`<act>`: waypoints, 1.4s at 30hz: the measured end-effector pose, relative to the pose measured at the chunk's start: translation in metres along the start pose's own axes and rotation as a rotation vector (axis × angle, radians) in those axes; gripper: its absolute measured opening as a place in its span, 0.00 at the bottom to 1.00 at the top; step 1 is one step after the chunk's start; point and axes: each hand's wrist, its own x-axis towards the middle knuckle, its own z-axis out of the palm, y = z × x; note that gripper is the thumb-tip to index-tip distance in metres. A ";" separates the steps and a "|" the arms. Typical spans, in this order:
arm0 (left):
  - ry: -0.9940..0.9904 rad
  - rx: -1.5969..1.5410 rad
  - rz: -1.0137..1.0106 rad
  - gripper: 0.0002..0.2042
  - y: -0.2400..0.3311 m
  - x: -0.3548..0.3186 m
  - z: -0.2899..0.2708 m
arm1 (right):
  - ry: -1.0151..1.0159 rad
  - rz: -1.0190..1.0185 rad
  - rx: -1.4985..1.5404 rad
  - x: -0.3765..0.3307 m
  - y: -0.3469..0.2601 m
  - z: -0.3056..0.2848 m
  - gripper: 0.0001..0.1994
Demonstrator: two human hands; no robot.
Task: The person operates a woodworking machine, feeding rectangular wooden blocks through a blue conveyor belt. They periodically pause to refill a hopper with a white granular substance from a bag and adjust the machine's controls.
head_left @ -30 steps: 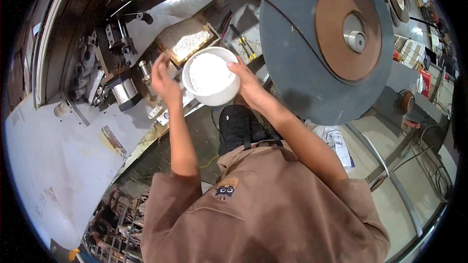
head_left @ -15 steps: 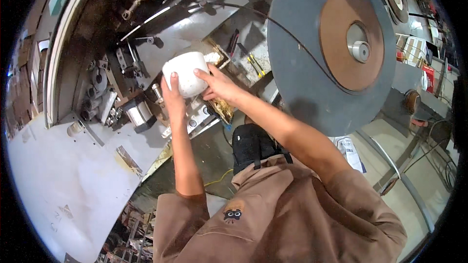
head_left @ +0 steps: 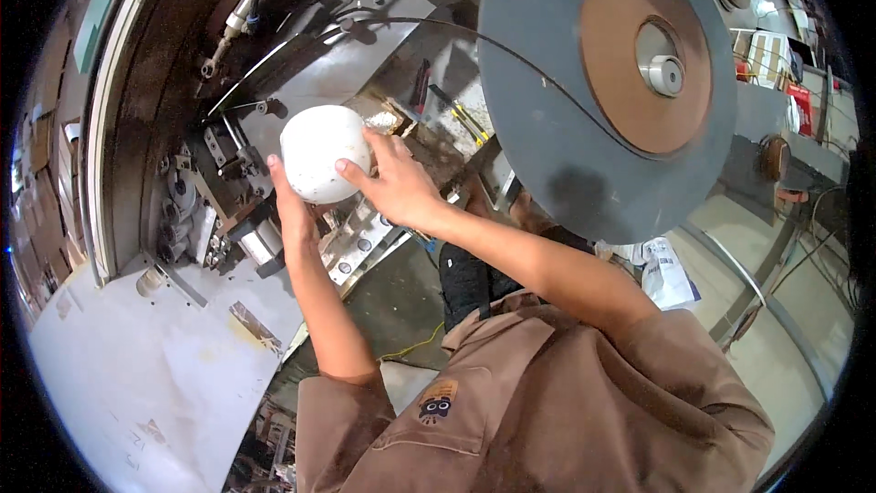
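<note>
Between my two hands is a smooth white rounded piece (head_left: 321, 151), drum-like in shape, with small dark specks along its lower side; its exact kind does not show. My left hand (head_left: 294, 205) supports it from the left and below, thumb up along its side. My right hand (head_left: 394, 181) grips its right side, with the thumb on the near face and the fingers toward the far edge. The piece is held above the metal machine parts of the bench, and its underside is hidden.
A big grey disc with a brown centre (head_left: 639, 64) stands at my right. A thin dark cable (head_left: 511, 53) arcs across it. Metal fittings (head_left: 187, 196) lie at left, beside a pale sheet-metal surface (head_left: 155, 365). Yellow-handled tools (head_left: 470, 125) lie beyond my right hand.
Both hands have carried the white piece slightly left and nearer, and it has turned so that its outline looks rounder. The view has shifted a little.
</note>
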 end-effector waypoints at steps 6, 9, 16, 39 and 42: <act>-0.149 -0.197 -0.093 0.46 -0.003 -0.004 -0.009 | 0.019 -0.122 0.019 -0.015 -0.016 -0.011 0.42; -0.097 -0.245 -0.122 0.44 -0.003 -0.011 -0.003 | 0.039 -0.210 0.015 -0.015 -0.019 -0.011 0.41; -0.193 -0.510 -0.135 0.35 -0.013 -0.017 -0.003 | 0.078 -0.316 -0.104 -0.019 -0.033 -0.007 0.39; 0.011 0.455 0.982 0.30 -0.122 -0.028 0.035 | 0.003 0.113 0.645 -0.015 0.093 -0.059 0.38; 0.171 0.700 0.911 0.22 -0.111 -0.007 0.041 | -0.056 -0.007 0.550 -0.030 0.093 -0.083 0.38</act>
